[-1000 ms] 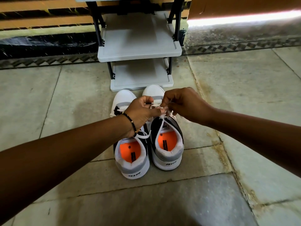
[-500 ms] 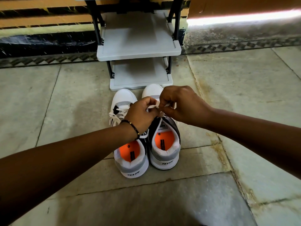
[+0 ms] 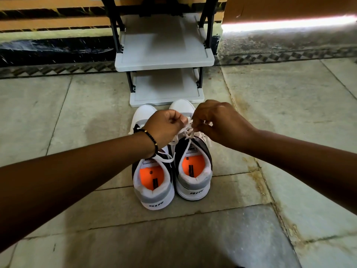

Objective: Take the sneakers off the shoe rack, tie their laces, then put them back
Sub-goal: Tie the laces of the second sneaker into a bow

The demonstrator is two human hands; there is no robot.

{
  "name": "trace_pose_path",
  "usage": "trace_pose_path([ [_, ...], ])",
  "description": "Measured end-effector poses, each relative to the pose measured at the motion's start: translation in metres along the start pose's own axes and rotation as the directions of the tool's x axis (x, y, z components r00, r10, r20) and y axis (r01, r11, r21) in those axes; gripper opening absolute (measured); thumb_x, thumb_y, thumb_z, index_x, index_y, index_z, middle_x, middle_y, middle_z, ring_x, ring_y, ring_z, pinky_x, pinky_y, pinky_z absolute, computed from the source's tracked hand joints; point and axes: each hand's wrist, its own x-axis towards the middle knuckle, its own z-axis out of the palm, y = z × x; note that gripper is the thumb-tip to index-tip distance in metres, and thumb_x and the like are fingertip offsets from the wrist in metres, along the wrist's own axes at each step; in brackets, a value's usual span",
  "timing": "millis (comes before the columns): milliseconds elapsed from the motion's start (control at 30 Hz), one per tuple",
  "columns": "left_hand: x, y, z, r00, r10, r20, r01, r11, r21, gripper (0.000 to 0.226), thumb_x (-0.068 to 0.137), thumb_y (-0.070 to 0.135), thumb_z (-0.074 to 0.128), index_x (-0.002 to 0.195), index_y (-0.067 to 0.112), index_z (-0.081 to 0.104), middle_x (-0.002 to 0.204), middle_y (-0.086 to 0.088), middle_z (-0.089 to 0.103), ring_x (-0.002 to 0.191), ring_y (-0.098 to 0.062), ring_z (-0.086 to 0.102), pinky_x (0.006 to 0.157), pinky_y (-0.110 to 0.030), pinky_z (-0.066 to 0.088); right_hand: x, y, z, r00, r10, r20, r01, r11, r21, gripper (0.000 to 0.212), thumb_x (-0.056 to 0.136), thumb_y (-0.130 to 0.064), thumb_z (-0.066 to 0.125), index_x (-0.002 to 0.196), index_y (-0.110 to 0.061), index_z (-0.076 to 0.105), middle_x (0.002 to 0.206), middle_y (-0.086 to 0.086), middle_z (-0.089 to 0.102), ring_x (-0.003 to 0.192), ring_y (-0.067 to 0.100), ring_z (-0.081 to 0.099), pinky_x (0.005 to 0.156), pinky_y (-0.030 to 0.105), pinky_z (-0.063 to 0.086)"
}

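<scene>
Two white, grey and black sneakers with orange insoles stand side by side on the floor, heels toward me: the left sneaker [image 3: 154,182] and the right sneaker [image 3: 194,171]. Over the right sneaker, my left hand [image 3: 164,128] and my right hand [image 3: 218,122] both pinch its white laces [image 3: 188,130], fingers closed, the lace ends crossed between them. My left wrist, which wears a black bead bracelet, hides the left sneaker's laces in part. The grey shoe rack [image 3: 164,62] stands just beyond the toes, its two visible shelves bare.
Stone floor tiles [image 3: 270,105] spread on all sides of the shoes. A wall with a dark skirting band [image 3: 48,51] runs behind the rack. A bright strip of light [image 3: 280,26] lies at the upper right.
Both hands have stayed on the right sneaker's laces, working them; the hands have drawn slightly apart and the crossed lace between them now shows.
</scene>
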Motion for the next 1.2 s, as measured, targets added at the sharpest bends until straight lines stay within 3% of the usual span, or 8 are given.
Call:
trace_pose_path([
  [200,0.002,-0.001,-0.011,0.997,0.038,0.069,-0.045,0.994,0.102,0.015,0.090,0.020,0.051,0.084,0.013,0.063,0.094,-0.021,0.068,0.083,-0.023,0.056,0.089,-0.040,0.050,-0.005,-0.001,-0.003,0.997,0.075,-0.018,-0.075,0.997,0.010,0.007,0.077,-0.004,0.068,0.077,-0.010,0.072,0.082,0.003,0.070,0.078,0.013,0.053,0.065,0.025,0.043],
  [367,0.007,-0.010,-0.021,0.997,0.016,0.081,-0.037,0.966,0.257,0.016,0.091,0.022,0.048,0.080,0.016,0.058,0.069,-0.001,0.056,0.066,-0.014,0.048,0.063,-0.024,0.041,-0.017,0.009,-0.003,0.970,0.219,0.109,-0.223,0.975,0.022,0.008,0.076,-0.001,0.069,0.076,-0.008,0.072,0.075,0.005,0.073,0.057,0.001,0.057,0.059,0.010,0.045],
  [467,0.013,-0.013,-0.022,0.998,0.009,0.064,-0.030,0.942,0.335,0.020,0.090,0.024,0.050,0.071,0.021,0.054,0.064,0.008,0.050,0.070,-0.015,0.048,0.070,-0.024,0.037,-0.024,0.013,-0.009,0.914,0.364,0.179,-0.387,0.915,0.115,0.010,0.081,0.000,0.063,0.076,-0.007,0.069,0.066,0.004,0.071,0.047,0.009,0.061,0.050,0.019,0.054],
  [600,0.019,-0.011,-0.019,0.998,0.064,-0.013,-0.038,0.730,0.682,0.027,0.088,0.027,0.050,0.062,0.022,0.047,0.067,0.013,0.049,0.090,-0.019,0.053,0.089,-0.038,0.029,-0.024,0.007,-0.008,0.859,0.410,0.305,-0.435,0.900,0.014,0.017,0.089,-0.011,0.055,0.096,-0.015,0.070,0.060,-0.004,0.063,0.048,0.009,0.057,0.047,0.014,0.049],
  [700,0.019,-0.013,-0.019,0.999,0.053,-0.002,-0.028,0.550,0.835,0.016,0.086,0.027,0.045,0.075,0.022,0.055,0.085,0.001,0.062,0.100,-0.027,0.055,0.093,-0.045,0.025,-0.023,0.003,-0.009,0.843,0.381,0.379,-0.361,0.924,-0.125,0.027,0.088,-0.007,0.051,0.106,-0.015,0.070,0.078,-0.004,0.069,0.068,0.010,0.058,0.063,0.019,0.048],
  [900,0.018,-0.014,-0.017,1.000,-0.023,0.001,0.009,0.463,0.886,0.015,0.084,0.028,0.040,0.083,0.013,0.043,0.083,-0.007,0.049,0.102,-0.034,0.051,0.106,-0.057,0.021,-0.023,0.006,-0.008,0.850,0.394,0.350,-0.341,0.917,-0.205,0.027,0.085,-0.004,0.051,0.096,-0.017,0.073,0.089,0.007,0.072,0.073,0.019,0.060,0.069,0.035,0.053],
  [1033,0.023,-0.014,-0.020,0.996,-0.083,-0.044,0.077,0.457,0.886,0.023,0.084,0.027,0.042,0.065,0.014,0.040,0.087,-0.011,0.053,0.101,-0.036,0.054,0.109,-0.058,0.020,-0.030,0.008,-0.002,0.845,0.437,0.308,-0.392,0.898,-0.197,0.027,0.084,-0.005,0.052,0.088,-0.020,0.073,0.089,0.004,0.074,0.077,0.021,0.065,0.071,0.032,0.054],
  [1200,0.018,-0.012,-0.014,0.991,-0.108,-0.082,0.122,0.439,0.890,0.010,0.083,0.023,0.045,0.085,0.015,0.038,0.096,-0.009,0.054,0.109,-0.034,0.047,0.110,-0.055,0.014,-0.039,0.002,0.003,0.831,0.479,0.283,-0.445,0.877,-0.179,0.028,0.082,0.000,0.047,0.082,-0.014,0.071,0.085,0.006,0.073,0.079,0.022,0.064,0.072,0.031,0.051],
])
